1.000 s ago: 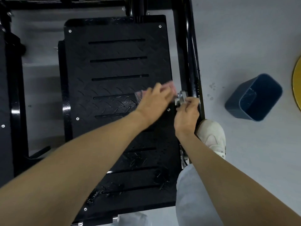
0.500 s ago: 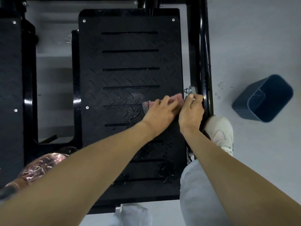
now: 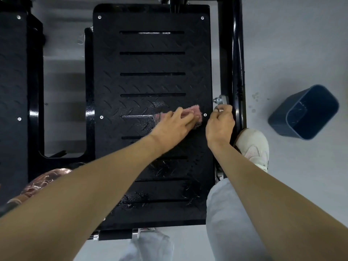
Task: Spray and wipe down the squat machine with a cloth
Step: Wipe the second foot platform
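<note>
Now my left hand presses a pink cloth flat-fingered near the black checker-plate platform's right edge. My right hand curls its fingers there; I cannot tell around what.

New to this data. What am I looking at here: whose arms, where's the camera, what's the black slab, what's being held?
There is no robot here. A person wears one camera on the head, so the single view looks down along their own arms. The black slab is the squat machine's footplate, ridged metal with slots, set inside a black frame. The left hand presses a pink cloth onto the plate near its right edge. Wet streaks show lower down. The right hand sits curled at that edge, just below a silver bolt; whether it grips anything is unclear. On the grey floor are the person's white shoe and a dark blue bin.
</note>
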